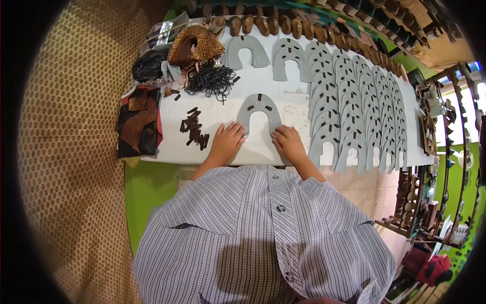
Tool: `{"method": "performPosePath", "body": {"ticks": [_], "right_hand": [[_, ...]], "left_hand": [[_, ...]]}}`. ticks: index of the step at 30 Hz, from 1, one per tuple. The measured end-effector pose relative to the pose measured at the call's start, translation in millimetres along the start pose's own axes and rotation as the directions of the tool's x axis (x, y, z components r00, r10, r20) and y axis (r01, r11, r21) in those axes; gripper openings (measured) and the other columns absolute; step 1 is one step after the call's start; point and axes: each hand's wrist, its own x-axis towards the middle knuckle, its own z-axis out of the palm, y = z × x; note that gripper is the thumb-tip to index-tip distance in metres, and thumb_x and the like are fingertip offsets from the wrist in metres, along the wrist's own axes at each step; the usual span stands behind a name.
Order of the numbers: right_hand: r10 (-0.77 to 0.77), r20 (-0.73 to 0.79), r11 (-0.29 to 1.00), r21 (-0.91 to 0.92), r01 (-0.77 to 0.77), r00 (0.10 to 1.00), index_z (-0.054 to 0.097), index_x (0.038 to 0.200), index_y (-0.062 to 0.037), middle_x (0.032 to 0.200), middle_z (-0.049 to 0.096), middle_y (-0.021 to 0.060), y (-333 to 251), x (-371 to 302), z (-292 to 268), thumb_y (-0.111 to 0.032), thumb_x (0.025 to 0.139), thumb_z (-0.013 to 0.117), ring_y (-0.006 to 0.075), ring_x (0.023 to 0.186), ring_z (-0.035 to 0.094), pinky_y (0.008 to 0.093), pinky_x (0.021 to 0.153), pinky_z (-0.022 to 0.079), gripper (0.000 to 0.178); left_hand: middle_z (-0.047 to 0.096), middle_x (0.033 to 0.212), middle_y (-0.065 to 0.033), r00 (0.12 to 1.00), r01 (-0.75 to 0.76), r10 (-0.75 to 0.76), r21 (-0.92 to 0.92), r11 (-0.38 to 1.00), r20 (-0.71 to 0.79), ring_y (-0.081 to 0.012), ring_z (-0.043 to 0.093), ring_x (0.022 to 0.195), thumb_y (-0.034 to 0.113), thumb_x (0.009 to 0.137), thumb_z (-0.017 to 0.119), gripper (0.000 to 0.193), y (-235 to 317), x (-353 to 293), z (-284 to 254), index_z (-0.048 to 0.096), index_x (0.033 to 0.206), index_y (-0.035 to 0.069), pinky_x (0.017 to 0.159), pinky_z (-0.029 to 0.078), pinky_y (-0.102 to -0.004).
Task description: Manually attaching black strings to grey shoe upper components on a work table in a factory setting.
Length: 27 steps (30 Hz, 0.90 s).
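Observation:
A grey U-shaped flat piece (pixel 259 104) lies on the white table right in front of me, its curve away from me and its legs toward me. Short dark brown strips sit on the curve, one at the top and one on either side. At the end of its left leg, my left hand (pixel 229 142) rests flat, fingers stretched out and the tips at the edge. My right hand (pixel 289 144) lies the same way by the right leg. Neither hand holds anything. Left of my left hand is a loose pile of dark brown strips (pixel 192 126).
Overlapping rows of similar grey pieces (pixel 328 106) cover the table's right side. Wooden shoe lasts (pixel 260 25) line the back edge. Black cords (pixel 210 81), leopard-print material (pixel 190 44) and dark scraps (pixel 139 121) lie left. Racks (pixel 450 152) and a person in red (pixel 434 268) are far right.

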Motion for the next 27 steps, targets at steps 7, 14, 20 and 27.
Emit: {"method": "performPosePath", "body": {"ticks": [7, 14, 20, 27], "right_hand": [[-0.088, -0.001, 0.987, -0.134, 0.087, 0.996, 0.063, 0.098, -0.0113, 0.106, 0.059, 0.0041, -2, 6, -14, -0.018, 0.077, 0.061, 0.0227, 0.110, 0.050, 0.0531, 0.098, 0.034, 0.022], [-0.091, -0.303, 0.996, -0.047, 0.081, 0.949, 0.067, 0.086, -0.0098, 0.083, 0.063, 0.0047, 27, 52, -78, -0.011, 0.072, 0.064, 0.0248, 0.085, 0.058, 0.0423, 0.083, 0.043, 0.014], [-0.048, -0.369, 0.998, -0.061, 0.028, 0.928, 0.068, 0.084, -0.0064, 0.081, 0.065, 0.0098, 68, 115, -147, -0.009, 0.072, 0.063, 0.0292, 0.073, 0.061, 0.0365, 0.068, 0.048, 0.013], [-0.026, -0.478, 0.995, -0.099, -0.025, 0.878, 0.069, 0.086, -0.0072, 0.082, 0.065, 0.0084, 115, 172, -172, -0.010, 0.075, 0.063, 0.0285, 0.076, 0.061, 0.0358, 0.070, 0.048, 0.013]], "left_hand": [[0.062, 0.105, -0.0046, 0.986, -0.057, 0.074, 0.114, 0.992, -0.152, -0.0238, 0.053, 0.109, 0.017, 0.077, 0.059, 0.013, 23, 9, -8, 0.063, 0.087, 0.009, 0.101, 0.023, -0.0608], [0.061, 0.106, -0.0039, 0.937, 0.059, -0.035, 0.058, 0.997, -0.348, -0.0240, 0.053, 0.108, 0.016, 0.076, 0.060, 0.008, 44, 75, -43, 0.060, 0.080, 0.010, 0.101, 0.024, -0.0611], [0.062, 0.095, -0.0034, 0.922, -0.011, 0.056, 0.118, 0.993, -0.383, -0.0238, 0.057, 0.097, 0.019, 0.079, 0.059, 0.008, 40, 166, -86, 0.060, 0.081, 0.011, 0.098, 0.030, -0.0571], [0.062, 0.080, -0.0040, 0.913, -0.055, 0.115, 0.163, 0.985, -0.390, -0.0243, 0.058, 0.085, 0.019, 0.079, 0.059, 0.007, 39, 265, -95, 0.061, 0.077, 0.013, 0.096, 0.033, -0.0556]]}}
